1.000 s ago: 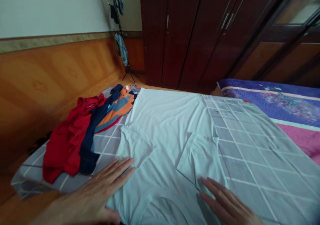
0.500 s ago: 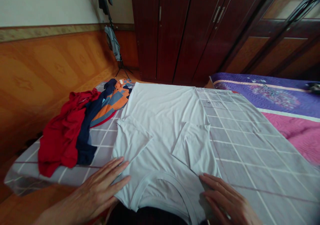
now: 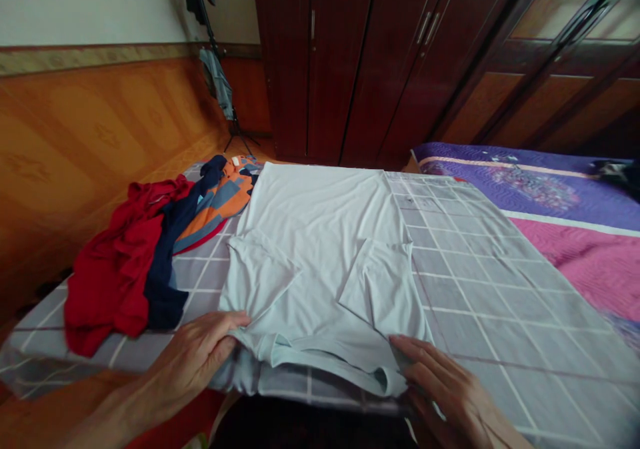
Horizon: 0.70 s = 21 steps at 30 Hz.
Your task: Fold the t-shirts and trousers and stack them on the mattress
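A pale grey-white T-shirt [image 3: 320, 229] lies spread on a grey checked sheet [image 3: 465, 262], its sleeves folded inward and its collar nearest me. My left hand [image 3: 203, 349] pinches the shirt's shoulder at the near left, fingers closed on the fabric. At the near right shoulder is my right hand [image 3: 440, 376], its fingers pressed together on the shirt's edge, with the thumb side partly hidden. Between the two hands the collar part is lifted and bunched, its opening narrowed.
Red, navy and orange-patterned clothes [image 3: 125, 256] lie in a pile on the left. A purple and pink bedspread [image 3: 545, 196] is at the right. Behind stand a dark red wardrobe [image 3: 340, 69] and a clothes rack [image 3: 217, 76].
My left hand has closed on the left shoulder. The collar end has been raised and drawn away from me, baring the sheet's near edge. The view has shifted slightly.
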Each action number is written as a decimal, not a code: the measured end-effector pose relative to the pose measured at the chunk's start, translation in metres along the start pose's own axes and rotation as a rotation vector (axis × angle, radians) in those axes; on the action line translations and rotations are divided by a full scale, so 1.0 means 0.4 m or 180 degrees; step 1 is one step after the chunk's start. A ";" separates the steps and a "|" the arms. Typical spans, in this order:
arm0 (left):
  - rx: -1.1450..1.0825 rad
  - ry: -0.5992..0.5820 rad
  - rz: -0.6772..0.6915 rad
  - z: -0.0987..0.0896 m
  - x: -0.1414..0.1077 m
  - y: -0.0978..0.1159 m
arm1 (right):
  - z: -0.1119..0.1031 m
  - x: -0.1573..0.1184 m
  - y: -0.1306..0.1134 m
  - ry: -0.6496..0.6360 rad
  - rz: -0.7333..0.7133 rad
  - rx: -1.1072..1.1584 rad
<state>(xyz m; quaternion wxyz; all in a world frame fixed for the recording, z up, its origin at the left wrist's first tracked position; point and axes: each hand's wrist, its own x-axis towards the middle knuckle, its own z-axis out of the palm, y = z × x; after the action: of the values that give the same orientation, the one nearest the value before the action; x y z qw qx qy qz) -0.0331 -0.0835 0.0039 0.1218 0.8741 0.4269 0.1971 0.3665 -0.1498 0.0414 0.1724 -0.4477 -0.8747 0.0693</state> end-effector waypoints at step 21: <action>0.0149 -0.0576 0.0858 -0.046 -0.049 -0.043 | -0.115 0.050 0.013 -0.0125 -0.0119 -0.0181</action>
<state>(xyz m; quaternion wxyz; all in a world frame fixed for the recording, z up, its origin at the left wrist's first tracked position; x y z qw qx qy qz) -0.0643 -0.0877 0.0091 0.1118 0.9402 0.2975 0.1221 0.3762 -0.1322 0.0877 0.1437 -0.4345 -0.8877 0.0500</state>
